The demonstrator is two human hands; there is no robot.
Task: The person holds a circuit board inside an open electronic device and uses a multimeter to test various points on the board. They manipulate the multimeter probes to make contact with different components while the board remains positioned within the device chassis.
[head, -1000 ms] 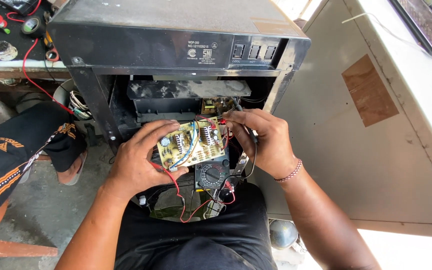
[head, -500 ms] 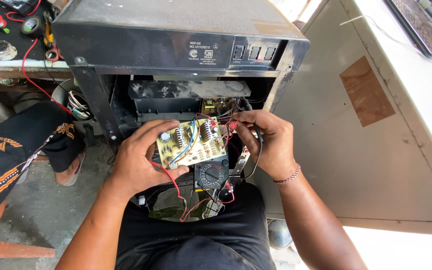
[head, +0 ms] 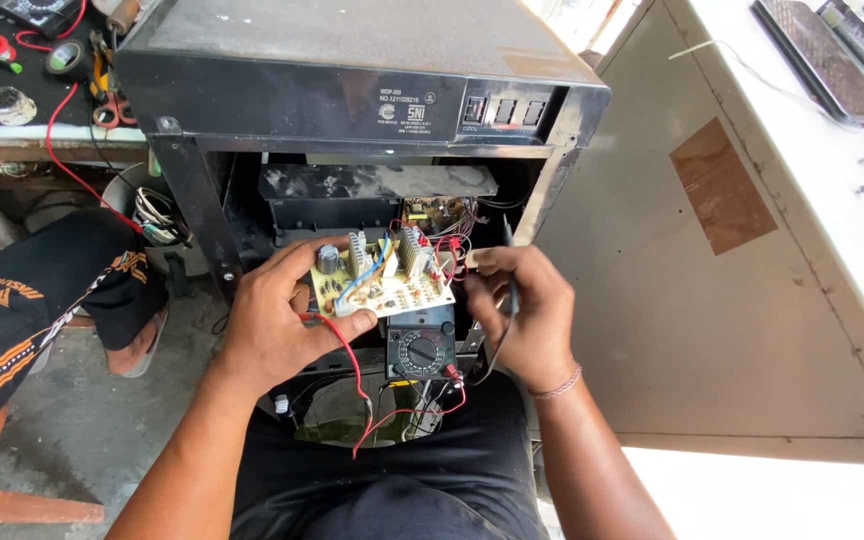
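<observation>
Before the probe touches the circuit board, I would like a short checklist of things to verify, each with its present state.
1. Circuit board held firmly: ok, the left hand has it by its left edge, thumb underneath.
2. Black probe in the right hand: ok, pinched between the fingers, pointing upward.
3. Probe tip on a board contact: cannot tell, the tip is too small to see.
4. Multimeter in view: ok, it sits just below the board, dial facing up.
5. Dial setting: cannot tell.
6. Red wire away from the probe: ok, it hangs down under the left thumb.
</observation>
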